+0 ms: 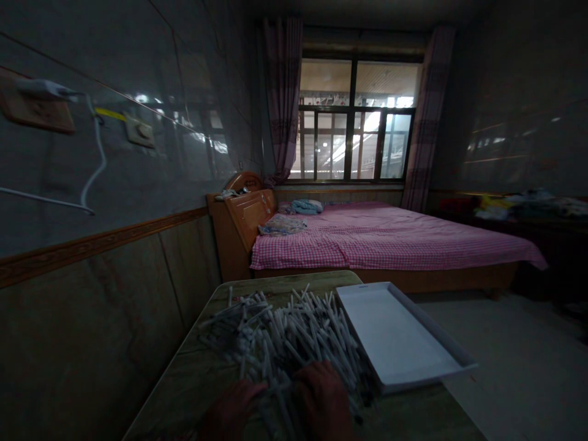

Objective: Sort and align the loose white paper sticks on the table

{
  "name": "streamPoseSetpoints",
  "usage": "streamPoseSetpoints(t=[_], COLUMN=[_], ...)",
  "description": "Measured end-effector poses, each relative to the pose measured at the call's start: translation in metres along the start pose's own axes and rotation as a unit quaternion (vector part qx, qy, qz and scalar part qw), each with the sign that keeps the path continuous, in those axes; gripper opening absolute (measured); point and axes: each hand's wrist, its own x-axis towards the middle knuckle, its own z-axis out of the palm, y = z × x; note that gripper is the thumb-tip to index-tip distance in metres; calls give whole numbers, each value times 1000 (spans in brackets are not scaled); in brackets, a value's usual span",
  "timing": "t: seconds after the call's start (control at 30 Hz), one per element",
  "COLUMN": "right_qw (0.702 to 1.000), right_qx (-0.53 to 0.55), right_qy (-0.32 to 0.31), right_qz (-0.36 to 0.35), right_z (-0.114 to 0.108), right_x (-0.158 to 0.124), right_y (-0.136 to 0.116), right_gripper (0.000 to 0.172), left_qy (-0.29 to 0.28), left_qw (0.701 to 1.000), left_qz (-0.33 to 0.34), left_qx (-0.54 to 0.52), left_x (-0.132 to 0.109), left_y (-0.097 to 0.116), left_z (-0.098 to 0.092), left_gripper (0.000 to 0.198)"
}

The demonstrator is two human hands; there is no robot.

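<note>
A big loose heap of thin white sticks [312, 327], looking like pen barrels or tubes, some with dark ends, lies spread over a small table [174, 392]. At the near side of the heap, my left hand [233, 405] reaches in from the bottom edge, its fingers closed at some of the sticks. Close by on the right, my right hand [322, 395] curls over sticks with its knuckles up. Between the two hands lie blurred sticks. Dim light and motion blur hide the fingertips. Right of the heap sits a shallow white tray [390, 334] with nothing in it.
The tray's right side juts past the table edge. A bed [390, 239] with a pink checked sheet stands beyond the table. On the left, a tiled wall carries a socket [39, 107] with a plugged-in charger and a hanging white cable [98, 159].
</note>
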Motion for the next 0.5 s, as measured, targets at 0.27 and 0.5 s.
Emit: streamPoseSetpoints(t=[0.27,0.5], right_qw=[998,987], right_qx=[-28,-77], right_qy=[41,136], right_qz=[-47,-30], right_z=[5,0], right_x=[0,5], right_y=[7,25], right_gripper=[22,17], left_qy=[-15,-10], left_qw=[998,995], left_qz=[-54,-75], left_qx=[-26,69], left_x=[-14,-22], left_y=[-12,-41], left_z=[3,-21], left_gripper=[31,39])
